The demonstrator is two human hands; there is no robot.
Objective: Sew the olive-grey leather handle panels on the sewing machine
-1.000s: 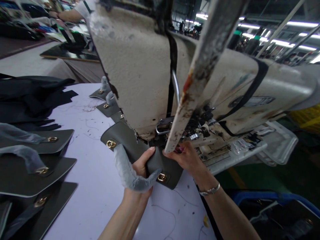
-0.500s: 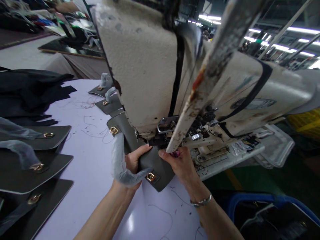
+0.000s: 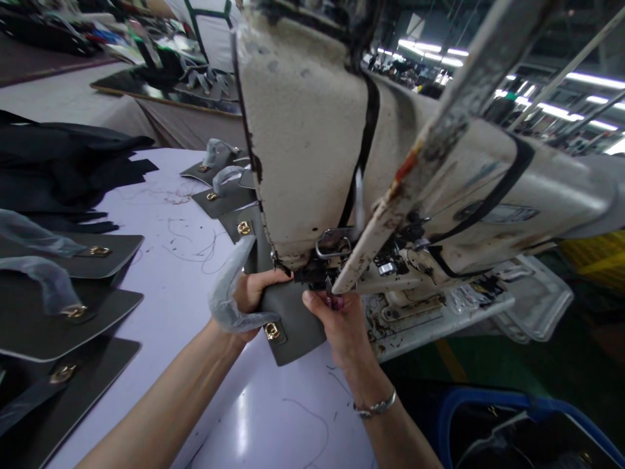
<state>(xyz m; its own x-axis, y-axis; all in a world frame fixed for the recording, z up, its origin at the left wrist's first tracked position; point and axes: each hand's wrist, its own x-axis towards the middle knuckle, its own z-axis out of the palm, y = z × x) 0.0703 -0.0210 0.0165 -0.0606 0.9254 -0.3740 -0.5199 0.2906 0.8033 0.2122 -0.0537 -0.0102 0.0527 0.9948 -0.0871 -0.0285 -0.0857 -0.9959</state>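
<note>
My left hand (image 3: 254, 293) grips a grey leather bag flap (image 3: 293, 329) close to the sewing machine's foot, its fingers curled over the flap's edge. A gold clasp (image 3: 272, 331) sits on the flap, and a strip of grey plastic film (image 3: 227, 293) curls over my left hand. My right hand (image 3: 336, 326) pinches small thread snips (image 3: 329, 293) with a pink handle, their metal tip pointing up at the flap's seam under the presser foot (image 3: 332, 251). Part of the flap is hidden beneath the machine head.
A cream industrial sewing machine (image 3: 303, 137) overhangs the work. Several grey flaps (image 3: 49, 319) with clasps lie on the pale lilac table (image 3: 166, 280) among loose threads. Black pieces (image 3: 58, 169) lie far left, and a blue-rimmed bin (image 3: 488, 407) stands lower right.
The flap has swung more upright along the machine, and both hands have shifted left with it. The snips' tip now shows between my right fingers. The view has also turned.
</note>
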